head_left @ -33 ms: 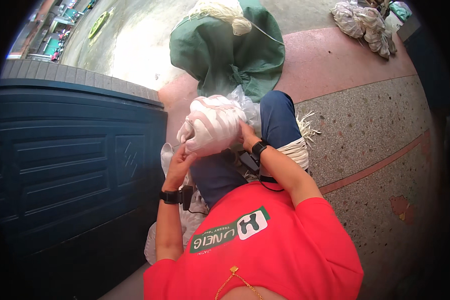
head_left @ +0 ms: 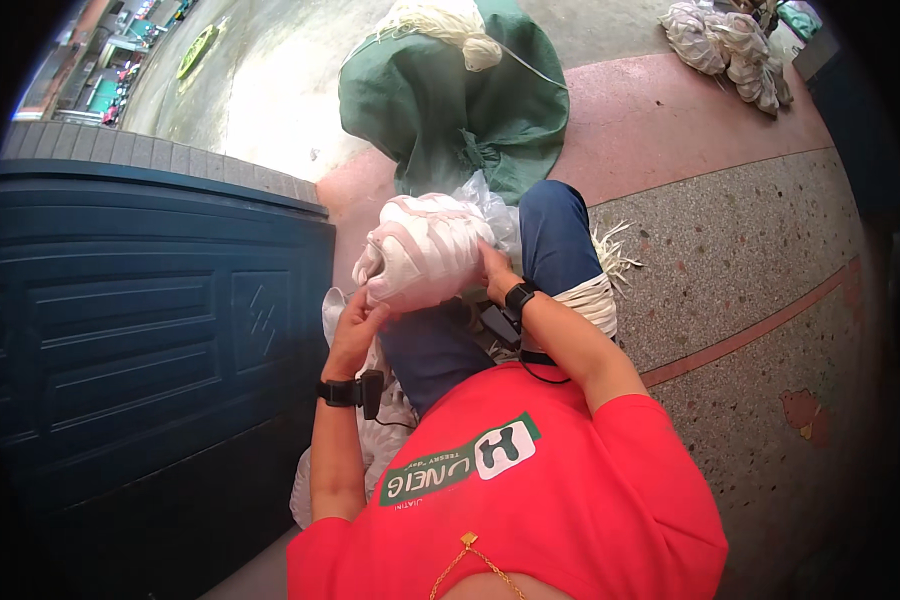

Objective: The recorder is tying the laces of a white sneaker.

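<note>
A thick white and pale pink bundle of layered, overlapping pieces [head_left: 425, 255] rests above my lap, between my knees. Its exact kind I cannot make out. At its left end, beside a dark opening, my left hand [head_left: 355, 330] grips the lower edge with thumb and fingers. My right hand [head_left: 496, 273] is closed against the right end, with the fingertips partly hidden behind it. Clear plastic [head_left: 490, 205] shows just beyond the bundle. Pale cords [head_left: 590, 307] are wrapped around my right leg near the knee, their loose ends sticking out to the right.
A large green sack [head_left: 450, 120] stands ahead, with a pale bunch of cords [head_left: 445, 25] on top. To the left is a blue panelled door [head_left: 130, 330]. White bagged material [head_left: 310, 470] lies beside my left leg. More pale bundles [head_left: 725, 55] sit at the far right.
</note>
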